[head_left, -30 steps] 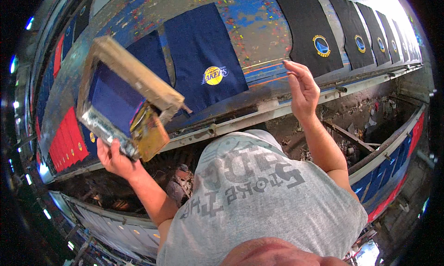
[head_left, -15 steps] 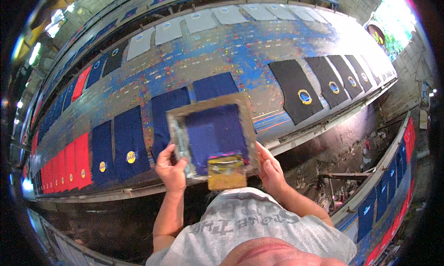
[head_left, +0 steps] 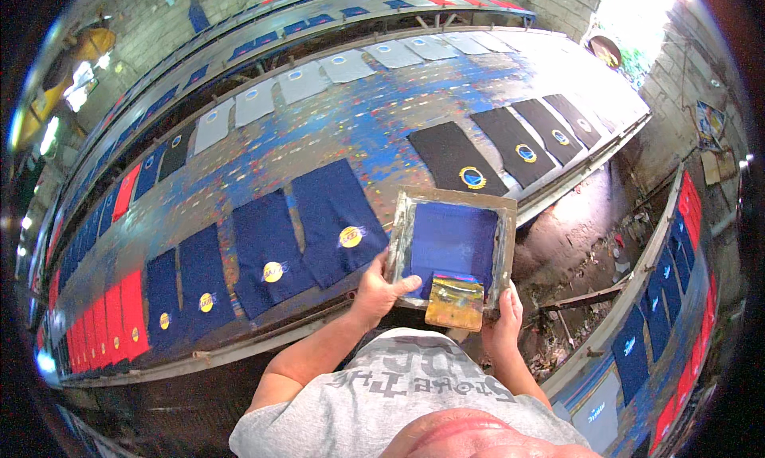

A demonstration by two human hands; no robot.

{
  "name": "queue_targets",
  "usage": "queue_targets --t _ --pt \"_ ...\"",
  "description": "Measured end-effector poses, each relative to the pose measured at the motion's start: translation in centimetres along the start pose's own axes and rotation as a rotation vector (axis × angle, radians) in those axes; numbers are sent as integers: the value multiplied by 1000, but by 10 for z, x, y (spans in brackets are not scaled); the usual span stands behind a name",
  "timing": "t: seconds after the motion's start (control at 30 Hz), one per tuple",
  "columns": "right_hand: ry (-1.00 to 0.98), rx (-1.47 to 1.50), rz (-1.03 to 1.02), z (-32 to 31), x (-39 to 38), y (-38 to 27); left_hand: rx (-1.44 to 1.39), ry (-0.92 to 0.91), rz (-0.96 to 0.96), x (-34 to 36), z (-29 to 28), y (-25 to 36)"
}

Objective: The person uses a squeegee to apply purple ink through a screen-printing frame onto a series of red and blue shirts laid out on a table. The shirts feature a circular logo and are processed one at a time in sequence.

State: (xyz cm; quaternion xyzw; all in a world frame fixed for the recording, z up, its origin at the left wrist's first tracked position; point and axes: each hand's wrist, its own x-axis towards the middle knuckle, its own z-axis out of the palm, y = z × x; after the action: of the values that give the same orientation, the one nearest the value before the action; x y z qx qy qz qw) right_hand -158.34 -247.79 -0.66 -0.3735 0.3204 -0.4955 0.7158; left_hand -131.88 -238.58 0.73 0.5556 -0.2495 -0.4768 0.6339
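Observation:
A screen-printing frame with a worn, stained rim and blue mesh is held up in front of my chest, over the near table edge. My left hand grips its near left corner, thumb on top and fingers partly hidden beneath. My right hand holds the near right side, fingers closed round the edge. A yellow-stained squeegee rests in the frame and overhangs its near side. To the left lie navy fabric pieces with yellow round prints; beyond the frame is a black fabric piece with a round print.
The long paint-spotted table also carries grey pieces along its far side and red pieces at the left. Another table with navy and red pieces stands at the right. Debris litters the floor between.
Both hands have carried the frame and squeegee rightward along the table, now level in front of the black pieces. Two navy pieces formerly partly covered by the frame now show their yellow prints.

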Motion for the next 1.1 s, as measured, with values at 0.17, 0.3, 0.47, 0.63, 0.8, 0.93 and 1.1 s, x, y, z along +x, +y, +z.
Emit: queue_targets --t 0.17,0.3,0.47,0.63,0.8,0.93,1.1 --pt "28 -47 -38 -95 29 -41 152 -57 -76 42 97 -24" --pt "92 -177 -212 -175 52 -79 220 -139 -14 74 191 -44" --pt "224 -40 -199 -257 60 -131 308 -312 -3 115 302 -63" --pt "333 -118 -330 -311 52 -173 215 -438 -112 137 388 -77" --pt "517 -341 -367 -346 31 -209 139 -507 -229 178 459 -75" --pt "801 -328 -344 -362 7 -232 229 -568 -222 229 514 -75" --pt "1043 -348 -305 -387 -8 -257 196 -608 -295 290 597 -94"
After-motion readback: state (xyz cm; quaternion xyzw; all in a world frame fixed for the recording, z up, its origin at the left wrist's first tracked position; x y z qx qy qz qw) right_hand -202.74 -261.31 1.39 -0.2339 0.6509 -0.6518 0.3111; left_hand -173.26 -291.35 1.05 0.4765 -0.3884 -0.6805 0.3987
